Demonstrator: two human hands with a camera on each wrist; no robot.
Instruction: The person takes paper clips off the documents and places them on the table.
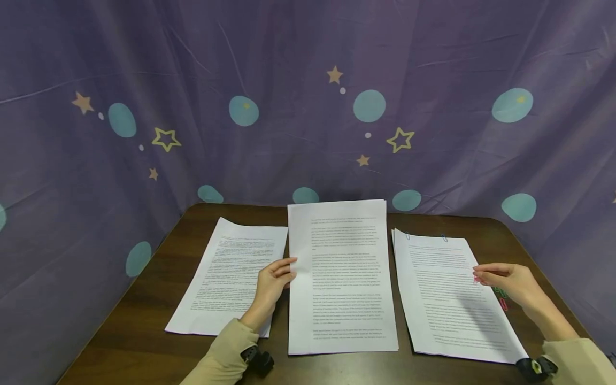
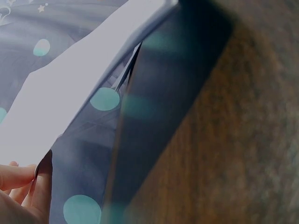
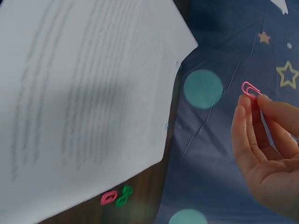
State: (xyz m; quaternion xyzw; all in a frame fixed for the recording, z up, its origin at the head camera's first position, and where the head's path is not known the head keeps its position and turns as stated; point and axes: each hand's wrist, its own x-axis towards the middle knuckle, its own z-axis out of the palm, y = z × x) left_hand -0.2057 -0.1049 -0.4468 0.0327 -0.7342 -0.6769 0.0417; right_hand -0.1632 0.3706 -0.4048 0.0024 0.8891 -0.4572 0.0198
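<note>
My left hand point(image 1: 272, 286) pinches the left edge of a printed stack of paper point(image 1: 344, 278), which is raised off the table and faces me. In the left wrist view its white back and thin edge show above the thumb and fingers point(image 2: 43, 186). Between thumb and fingertips my right hand point(image 1: 512, 283) pinches a pink paper clip point(image 3: 250, 89), over the right edge of another printed stack point(image 1: 457, 305). That stack carries two blue paper clips point(image 1: 445, 238) along its top edge.
A third printed stack point(image 1: 231, 278) lies on the left of the brown wooden table point(image 1: 130, 321). Beside the right stack are green paper clips point(image 3: 124, 196) and a pink one point(image 3: 109, 197). A purple patterned curtain point(image 1: 298, 53) hangs behind the table.
</note>
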